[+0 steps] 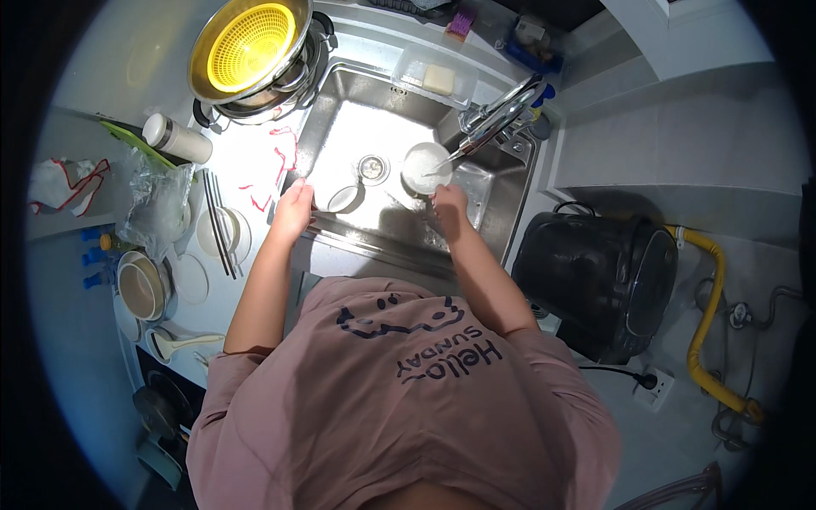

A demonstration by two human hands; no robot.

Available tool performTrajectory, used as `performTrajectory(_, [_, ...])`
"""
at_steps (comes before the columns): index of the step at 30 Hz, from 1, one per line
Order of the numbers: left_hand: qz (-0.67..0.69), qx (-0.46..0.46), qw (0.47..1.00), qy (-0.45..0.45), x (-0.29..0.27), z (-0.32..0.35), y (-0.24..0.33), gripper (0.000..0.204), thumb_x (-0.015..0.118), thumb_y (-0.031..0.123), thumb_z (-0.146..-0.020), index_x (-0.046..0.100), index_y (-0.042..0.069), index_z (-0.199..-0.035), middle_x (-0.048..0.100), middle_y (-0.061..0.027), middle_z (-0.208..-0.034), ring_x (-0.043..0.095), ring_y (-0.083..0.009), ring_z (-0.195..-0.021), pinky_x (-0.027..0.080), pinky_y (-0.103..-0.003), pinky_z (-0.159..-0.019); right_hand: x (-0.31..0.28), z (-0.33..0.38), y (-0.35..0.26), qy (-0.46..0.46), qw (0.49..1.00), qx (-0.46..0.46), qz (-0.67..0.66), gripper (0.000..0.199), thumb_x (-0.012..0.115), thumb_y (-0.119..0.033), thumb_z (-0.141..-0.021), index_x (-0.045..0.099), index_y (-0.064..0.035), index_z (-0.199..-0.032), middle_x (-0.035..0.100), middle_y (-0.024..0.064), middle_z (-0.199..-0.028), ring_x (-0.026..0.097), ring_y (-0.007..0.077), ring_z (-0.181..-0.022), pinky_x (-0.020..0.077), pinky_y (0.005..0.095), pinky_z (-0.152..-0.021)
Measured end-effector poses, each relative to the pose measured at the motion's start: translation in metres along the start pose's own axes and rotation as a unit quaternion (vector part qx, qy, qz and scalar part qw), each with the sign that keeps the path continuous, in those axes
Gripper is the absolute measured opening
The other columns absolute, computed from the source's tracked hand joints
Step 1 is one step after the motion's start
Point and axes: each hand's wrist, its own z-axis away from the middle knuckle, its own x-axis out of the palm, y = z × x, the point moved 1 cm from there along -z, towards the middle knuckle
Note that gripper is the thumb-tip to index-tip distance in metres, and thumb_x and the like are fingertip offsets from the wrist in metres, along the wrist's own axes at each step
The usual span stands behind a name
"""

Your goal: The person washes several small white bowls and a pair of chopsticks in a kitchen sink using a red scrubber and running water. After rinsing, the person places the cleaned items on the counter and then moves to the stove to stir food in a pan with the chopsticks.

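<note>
My right hand is closed on the near rim of a small white bowl, held over the right part of the steel sink. A thin stream from the chrome faucet runs into that bowl. Over the sink's left edge, my left hand is closed at the side of a pale round vessel, tilted with its rim toward the drain. Whether this vessel is a cup or a lid is hard to make out. The left fingertips are partly hidden.
A yellow colander sits in a metal basin at the far left. Left of the sink are a white bottle, dark chopsticks and stacked bowls. Behind the sink stands a soap tray; a black bin-like appliance is at right.
</note>
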Motion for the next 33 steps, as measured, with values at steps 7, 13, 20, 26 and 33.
performTrajectory(7, [-0.098, 0.087, 0.991, -0.001, 0.0, -0.004, 0.0, 0.032, 0.045, 0.028, -0.097, 0.055, -0.002, -0.094, 0.06, -0.0159, -0.08, 0.059, -0.0245, -0.071, 0.048, -0.036, -0.066, -0.012, -0.01, 0.038, -0.001, 1.0, 0.002, -0.01, 0.03, 0.051, -0.021, -0.084, 0.065, 0.0045, -0.074, 0.062, 0.0147, -0.062, 0.059, 0.0247, -0.049, 0.0444, 0.0381, -0.044])
performTrajectory(13, [-0.277, 0.293, 0.914, 0.049, 0.0, -0.003, -0.009, 0.032, 0.05, 0.028, -0.098, 0.05, 0.002, -0.08, 0.053, -0.007, -0.072, 0.05, -0.0151, -0.061, 0.043, -0.029, -0.057, -0.002, -0.009, 0.018, -0.032, 0.997, 0.039, -0.064, 0.027, 0.051, -0.02, -0.086, 0.062, 0.0009, -0.073, 0.057, 0.0097, -0.058, 0.051, 0.0211, -0.042, 0.0397, 0.0358, -0.041])
performTrajectory(20, [-0.321, 0.385, 0.864, 0.04, 0.01, 0.05, 0.045, 0.018, 0.08, 0.012, -0.071, 0.066, 0.005, -0.08, 0.061, -0.0108, -0.085, 0.061, -0.03, -0.089, 0.048, -0.039, -0.082, -0.005, -0.005, 0.007, -0.265, 0.812, 0.288, -0.434, 0.025, 0.044, -0.013, -0.091, 0.044, -0.0093, -0.067, 0.034, -0.0024, -0.048, 0.028, 0.0101, -0.035, 0.022, 0.0268, -0.035])
performTrajectory(26, [-0.381, 0.474, 0.792, 0.052, 0.01, 0.062, 0.037, 0.024, 0.079, 0.005, -0.063, 0.064, 0.006, -0.082, 0.06, -0.0067, -0.099, 0.053, -0.0342, -0.12, 0.043, -0.046, -0.096, -0.006, 0.015, -0.009, -0.401, 0.634, 0.333, -0.571, 0.032, 0.041, -0.014, -0.096, 0.039, -0.0119, -0.065, 0.031, -0.004, -0.048, 0.024, 0.0066, -0.034, 0.0185, 0.0215, -0.032])
performTrajectory(33, [-0.397, 0.476, 0.782, 0.064, 0.005, 0.074, 0.044, 0.025, 0.078, 0.003, -0.063, 0.063, 0.005, -0.083, 0.06, -0.007, -0.098, 0.053, -0.0337, -0.121, 0.043, -0.046, -0.096, -0.001, 0.008, -0.017, -0.435, 0.631, 0.326, -0.554, 0.033, 0.041, -0.017, -0.097, 0.04, -0.0111, -0.065, 0.03, -0.0043, -0.047, 0.025, 0.0066, -0.034, 0.0201, 0.0216, -0.031])
